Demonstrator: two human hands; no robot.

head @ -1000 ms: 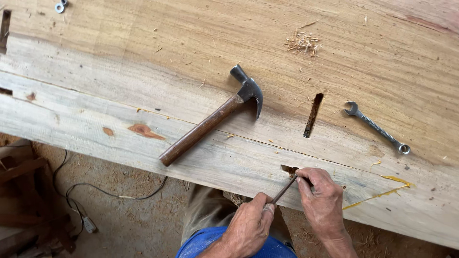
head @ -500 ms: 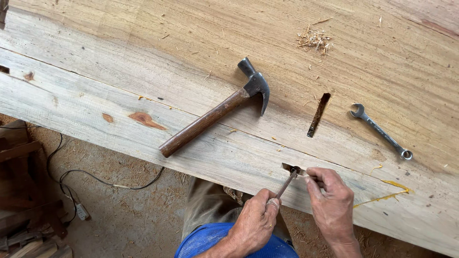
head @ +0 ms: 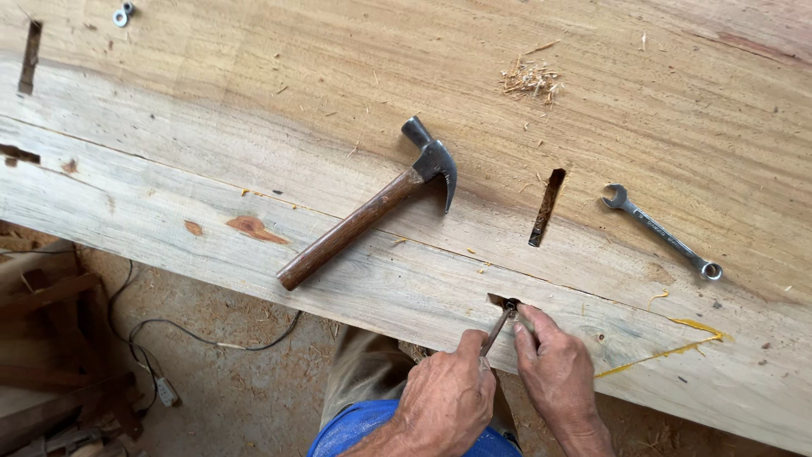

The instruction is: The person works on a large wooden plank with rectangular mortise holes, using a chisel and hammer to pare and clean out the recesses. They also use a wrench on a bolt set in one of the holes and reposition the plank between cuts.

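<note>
Chisel (head: 497,328) pinched in left hand (head: 448,398) grip

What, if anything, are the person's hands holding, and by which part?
The left hand grips a thin metal rod by its lower end; its tip sits in a notch. The right hand touches it near the tip.

Sawdusty dirt floor (head: 228,398) w/ black cable (head: 169,326), wood scraps (head: 51,355) at left.

Lots of open wood, a few tools in the way
The hammer (head: 370,206) lies slanted across the middle of the big plank (head: 211,110), and the wrench (head: 662,232) lies well to its right. Between them is a dark slot (head: 546,206) and bare wood. Both hands crowd the small notch (head: 504,302) at the near edge
</note>
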